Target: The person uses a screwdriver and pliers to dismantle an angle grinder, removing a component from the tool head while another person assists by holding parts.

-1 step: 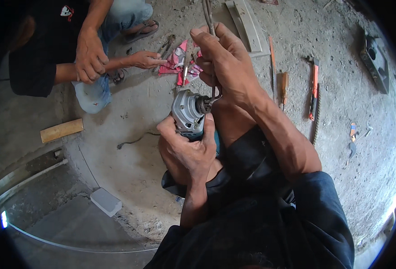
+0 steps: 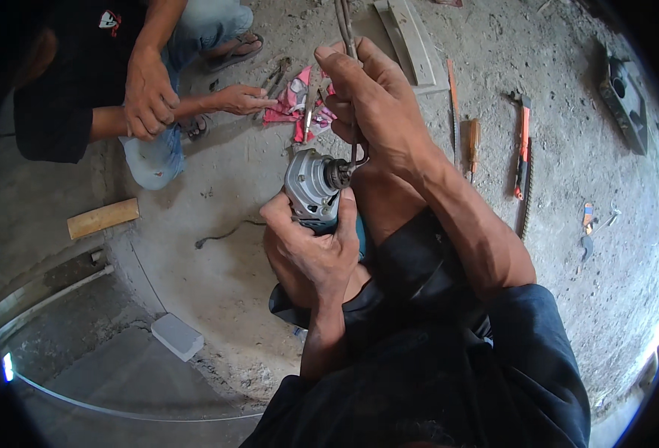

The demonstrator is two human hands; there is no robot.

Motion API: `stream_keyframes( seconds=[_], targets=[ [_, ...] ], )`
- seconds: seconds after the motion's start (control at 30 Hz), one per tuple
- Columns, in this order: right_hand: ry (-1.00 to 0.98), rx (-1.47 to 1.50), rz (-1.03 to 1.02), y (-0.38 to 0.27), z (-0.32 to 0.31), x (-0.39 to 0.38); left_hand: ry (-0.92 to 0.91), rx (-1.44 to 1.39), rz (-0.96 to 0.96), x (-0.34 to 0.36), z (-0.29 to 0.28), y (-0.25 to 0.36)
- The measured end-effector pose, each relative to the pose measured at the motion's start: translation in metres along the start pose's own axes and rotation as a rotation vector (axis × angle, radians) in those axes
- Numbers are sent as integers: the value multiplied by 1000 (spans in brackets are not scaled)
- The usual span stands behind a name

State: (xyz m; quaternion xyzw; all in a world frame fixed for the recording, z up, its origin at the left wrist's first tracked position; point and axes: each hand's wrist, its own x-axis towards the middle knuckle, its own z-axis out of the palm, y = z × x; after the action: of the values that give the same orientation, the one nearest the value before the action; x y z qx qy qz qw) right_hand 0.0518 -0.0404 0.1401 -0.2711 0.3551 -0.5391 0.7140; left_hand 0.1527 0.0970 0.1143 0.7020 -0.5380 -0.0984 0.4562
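Observation:
My left hand (image 2: 314, 254) is wrapped round an angle grinder (image 2: 308, 179) with a silver gear head and teal body, held over my bent knees. My right hand (image 2: 385, 119) grips a long, bent dark metal rod (image 2: 347, 26), whose lower end meets the grinder's spindle (image 2: 337, 173); the exact contact is unclear. Just beyond the grinder, a pink patterned cloth (image 2: 288, 112) lies on the floor with a metal tool (image 2: 308, 119) on it.
A co-worker's hands (image 2: 150, 101) are at upper left. On the concrete floor (image 2: 217, 313) are a wooden piece (image 2: 102, 216), a pale block (image 2: 175, 336), a screwdriver (image 2: 474, 142), a hacksaw (image 2: 523, 138), blades (image 2: 453, 101), a grey channel piece (image 2: 408, 45) and a dark angular object (image 2: 624, 104).

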Motion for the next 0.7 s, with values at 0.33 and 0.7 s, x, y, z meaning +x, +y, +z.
stream_keyframes(
  seconds=[0.33,0.7],
  targets=[
    [176,307,226,12,-3,-8,-119,-59,-48,3,-7,3],
    [254,322,321,16,-2,-25,-37,-97,17,0,-5,-7]
  ],
)
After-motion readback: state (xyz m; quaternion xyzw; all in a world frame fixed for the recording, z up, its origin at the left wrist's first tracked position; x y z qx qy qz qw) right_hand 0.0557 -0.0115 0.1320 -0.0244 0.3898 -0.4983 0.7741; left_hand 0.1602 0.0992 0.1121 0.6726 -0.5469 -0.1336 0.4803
